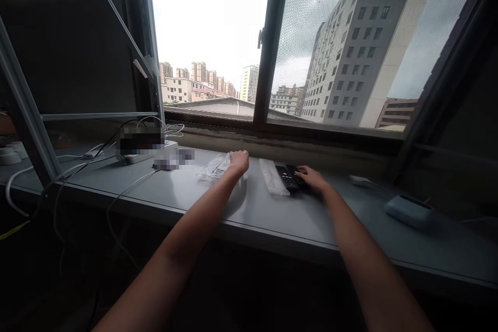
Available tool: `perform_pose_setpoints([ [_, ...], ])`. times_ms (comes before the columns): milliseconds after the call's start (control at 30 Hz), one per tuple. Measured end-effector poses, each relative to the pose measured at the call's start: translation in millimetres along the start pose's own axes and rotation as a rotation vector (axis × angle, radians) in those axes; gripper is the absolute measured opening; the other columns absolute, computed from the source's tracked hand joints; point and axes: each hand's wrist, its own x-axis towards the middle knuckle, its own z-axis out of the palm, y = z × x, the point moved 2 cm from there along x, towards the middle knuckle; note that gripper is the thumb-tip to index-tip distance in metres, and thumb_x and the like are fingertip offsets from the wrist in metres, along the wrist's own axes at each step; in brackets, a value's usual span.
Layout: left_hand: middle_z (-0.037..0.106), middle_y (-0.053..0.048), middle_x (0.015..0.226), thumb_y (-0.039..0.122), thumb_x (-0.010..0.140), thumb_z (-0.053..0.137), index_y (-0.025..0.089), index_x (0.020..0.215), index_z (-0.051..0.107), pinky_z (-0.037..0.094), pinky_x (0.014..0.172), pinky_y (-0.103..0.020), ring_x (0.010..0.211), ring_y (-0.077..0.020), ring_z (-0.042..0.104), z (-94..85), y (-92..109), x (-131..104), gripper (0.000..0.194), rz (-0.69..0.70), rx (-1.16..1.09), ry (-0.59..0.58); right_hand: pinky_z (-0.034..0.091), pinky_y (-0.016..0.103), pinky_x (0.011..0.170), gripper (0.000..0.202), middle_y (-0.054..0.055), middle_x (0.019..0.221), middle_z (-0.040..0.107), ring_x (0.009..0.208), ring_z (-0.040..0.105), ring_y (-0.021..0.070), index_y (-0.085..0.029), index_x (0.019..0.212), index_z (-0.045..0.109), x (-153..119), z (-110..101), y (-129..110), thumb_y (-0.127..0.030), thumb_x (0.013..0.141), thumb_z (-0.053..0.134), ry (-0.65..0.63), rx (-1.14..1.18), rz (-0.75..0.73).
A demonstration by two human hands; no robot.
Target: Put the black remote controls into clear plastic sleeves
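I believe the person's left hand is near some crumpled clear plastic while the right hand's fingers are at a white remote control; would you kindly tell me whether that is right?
Not quite: the remote control at the fingers of the right hand is black, not white, as the head view shows.

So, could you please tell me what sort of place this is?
Probably an upper-floor workroom: a long grey workbench carries black remote controls, and the window behind it looks over a rooftop towards tall buildings.
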Motion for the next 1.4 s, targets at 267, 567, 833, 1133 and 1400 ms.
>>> perform_pose_setpoints([
  [267,0.057,-0.021,0.134,0.023,0.076,0.067,0.018,0.123,0.066,0.027,0.104,-0.044,0.129,-0.0363,0.046,-16.6,-40,6,0.047,-0.219,0.424,-0.087,0.045,0.047,0.095,0.046,0.010,0.128,0.065,0.119,0.058,0.0325,-0.026,0.129,0.060,-6,-2,-3,-0.050,0.092,0.048,-0.037,-0.091,0.038],
  [567,0.064,-0.022,0.123,0.020,0.075,0.070,0.015,0.115,0.068,0.043,0.096,-0.034,0.120,-0.0316,0.058,-15.3,-30,3,0.040,-0.144,0.314,-0.054,0.044,0.047,0.098,0.044,0.008,0.130,0.064,0.122,0.057,0.0321,-0.027,0.127,0.062,-3,1,-3,-0.050,0.092,0.047,-0.059,-0.122,0.045],
  [833,0.064,-0.020,0.126,0.043,0.077,0.072,0.017,0.114,0.065,0.047,0.091,-0.031,0.120,-0.0317,0.059,-15.1,-33,6,0.046,-0.164,0.176,-0.141,0.045,0.041,0.097,0.038,0.006,0.129,0.065,0.119,0.059,0.0280,-0.028,0.122,0.065,-1,3,-3,-0.044,0.091,0.052,-0.084,-0.060,0.017],
  [1133,0.071,-0.016,0.108,0.038,0.067,0.080,0.018,0.099,0.067,0.048,0.089,-0.033,0.113,-0.0326,0.063,-15.4,-33,6,0.040,-0.217,0.101,-0.142,0.047,0.036,0.093,0.037,0.007,0.123,0.068,0.115,0.061,0.0264,-0.027,0.120,0.067,1,4,-1,-0.044,0.088,0.056,-0.088,0.003,-0.009],
  [1400,0.063,-0.005,0.063,0.031,0.064,0.086,0.016,0.068,0.058,0.046,0.057,-0.024,0.066,-0.0188,0.064,-6.0,-45,18,0.031,-0.276,-0.419,-0.057,0.045,0.039,0.094,0.040,0.009,0.121,0.069,0.115,0.060,0.0295,-0.026,0.120,0.067,-4,2,-5,-0.049,0.088,0.056,-0.096,0.015,-0.015],
])
